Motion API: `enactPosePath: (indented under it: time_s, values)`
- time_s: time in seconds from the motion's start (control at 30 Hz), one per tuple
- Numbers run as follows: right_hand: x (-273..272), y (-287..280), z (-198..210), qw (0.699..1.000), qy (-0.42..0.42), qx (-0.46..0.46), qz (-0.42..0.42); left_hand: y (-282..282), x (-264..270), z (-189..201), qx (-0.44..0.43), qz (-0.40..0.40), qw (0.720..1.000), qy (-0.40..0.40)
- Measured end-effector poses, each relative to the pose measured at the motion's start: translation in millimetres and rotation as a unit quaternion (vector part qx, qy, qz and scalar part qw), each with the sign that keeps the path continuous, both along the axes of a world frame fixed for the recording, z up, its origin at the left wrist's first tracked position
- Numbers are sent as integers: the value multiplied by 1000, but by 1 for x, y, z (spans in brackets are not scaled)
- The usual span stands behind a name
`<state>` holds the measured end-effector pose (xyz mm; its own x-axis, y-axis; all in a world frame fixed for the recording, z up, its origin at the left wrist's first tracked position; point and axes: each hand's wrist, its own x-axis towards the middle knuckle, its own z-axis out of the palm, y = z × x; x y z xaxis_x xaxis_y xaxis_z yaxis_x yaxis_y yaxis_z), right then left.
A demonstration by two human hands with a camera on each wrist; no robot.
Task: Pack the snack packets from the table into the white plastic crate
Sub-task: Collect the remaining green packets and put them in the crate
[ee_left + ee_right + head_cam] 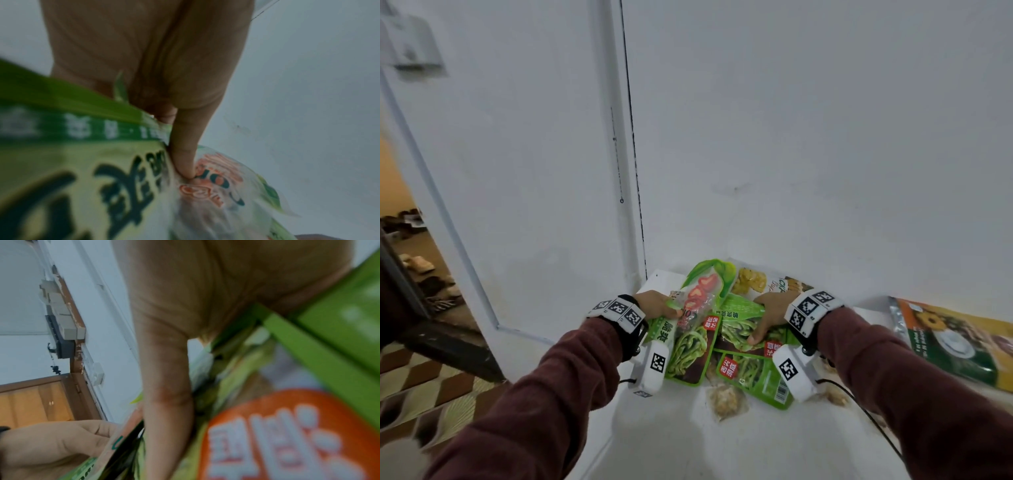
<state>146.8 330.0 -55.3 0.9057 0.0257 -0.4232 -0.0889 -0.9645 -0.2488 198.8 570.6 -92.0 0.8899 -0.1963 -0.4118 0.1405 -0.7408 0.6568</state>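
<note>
Left hand (655, 306) pinching green packet (686, 346), right hand (770, 317) fingers apparently gripping another green packet (739, 320)

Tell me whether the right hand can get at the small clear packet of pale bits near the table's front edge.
Probably not at once. The right hand grips green packets, so it is occupied. The clear packet itself lies uncovered on the table, close below that hand, with nothing over it.

Open white table (671, 442) surface near edge, passable. Wall (808, 137) tight behind green snack packets (743, 329) pile, blocks far side. Large sunflower-print bag (955, 342) blocking right. Door frame (619, 171) at left corner, gap beside it narrow.
</note>
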Motion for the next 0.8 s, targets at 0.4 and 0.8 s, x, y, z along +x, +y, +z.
enactPosePath:
  time_s: [0.4,0.8]
  values:
    - [-14,5,-5,997,-6,63,-33,15,-21,-7,-125,40,991,35]
    - [-45,6,-1,981,-34,188,-19,18,-48,-13,-260,97,961,21]
